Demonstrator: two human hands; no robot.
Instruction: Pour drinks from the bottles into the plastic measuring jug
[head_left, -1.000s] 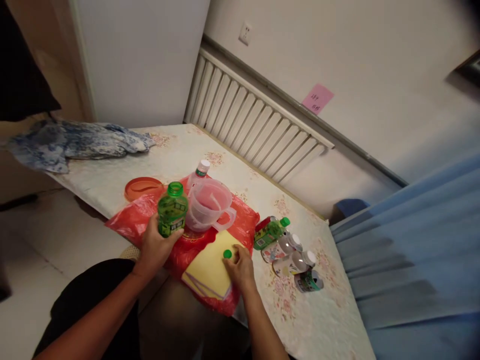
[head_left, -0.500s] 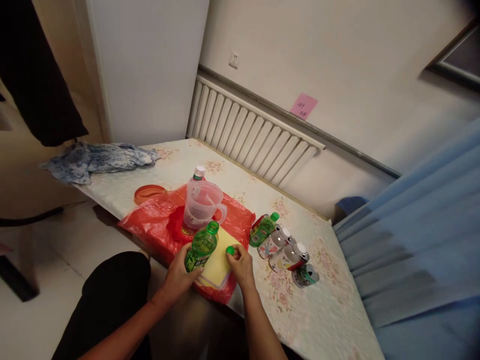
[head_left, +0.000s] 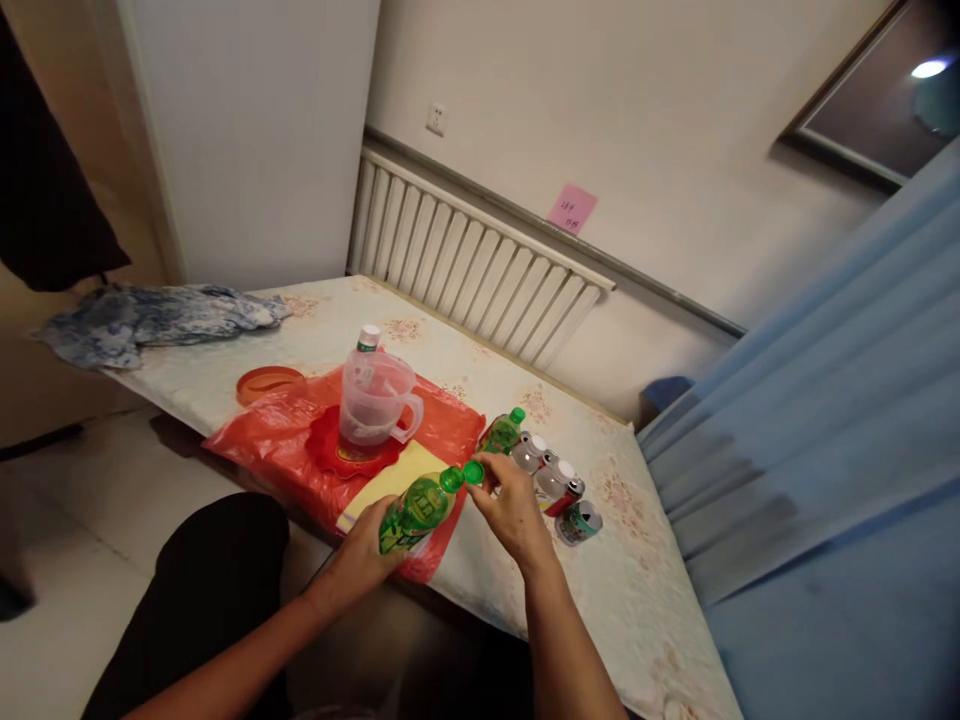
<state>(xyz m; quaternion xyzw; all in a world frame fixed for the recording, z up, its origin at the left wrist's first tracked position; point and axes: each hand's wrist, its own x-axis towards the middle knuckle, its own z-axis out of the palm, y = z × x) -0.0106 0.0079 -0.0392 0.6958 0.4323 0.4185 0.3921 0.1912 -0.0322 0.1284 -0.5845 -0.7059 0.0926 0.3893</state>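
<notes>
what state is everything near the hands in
Green plastic bottle: uncapped, tilted, in left hand
Green round plastic cap: off, pinched in right hand
Translucent plastic pitcher: upright, lidless
White-capped bottle behind it: closed
Second green plastic bottle: capped
Two white-capped containers beside it: closed
Green metal can: opened
Red plastic bag: spread out
Yellow cloth: flat

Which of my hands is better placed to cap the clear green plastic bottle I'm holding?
Probably your right hand: it pinches the small round green plastic cap beside the neck of the bottle, which your left hand grips.
</notes>
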